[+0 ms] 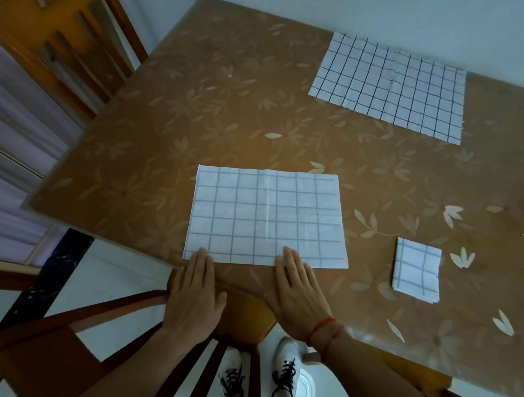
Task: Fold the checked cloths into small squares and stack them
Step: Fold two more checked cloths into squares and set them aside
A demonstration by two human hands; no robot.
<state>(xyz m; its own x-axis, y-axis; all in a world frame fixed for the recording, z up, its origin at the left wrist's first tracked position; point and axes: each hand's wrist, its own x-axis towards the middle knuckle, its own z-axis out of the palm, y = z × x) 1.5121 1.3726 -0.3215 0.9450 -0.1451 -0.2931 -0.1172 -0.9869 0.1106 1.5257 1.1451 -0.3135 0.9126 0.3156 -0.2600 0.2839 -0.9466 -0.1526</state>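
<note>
Brown leaf-patterned table (198, 113) holds a half-folded checked cloth (268, 218). Left hand (195, 290) and right hand (300, 293) lie flat, fingers straight, tips on that cloth's near hem. A folded square (417, 269) lies right of it, a spread cloth (391, 86) beyond it.

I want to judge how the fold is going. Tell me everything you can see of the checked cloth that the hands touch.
The cloth is a white rectangle with thin blue-grey grid lines, thin-looking, with one crease down its middle. It lies flat on the table by the near edge, long side toward the person. The left hand and right hand press straight fingertips on its near edge.
</note>
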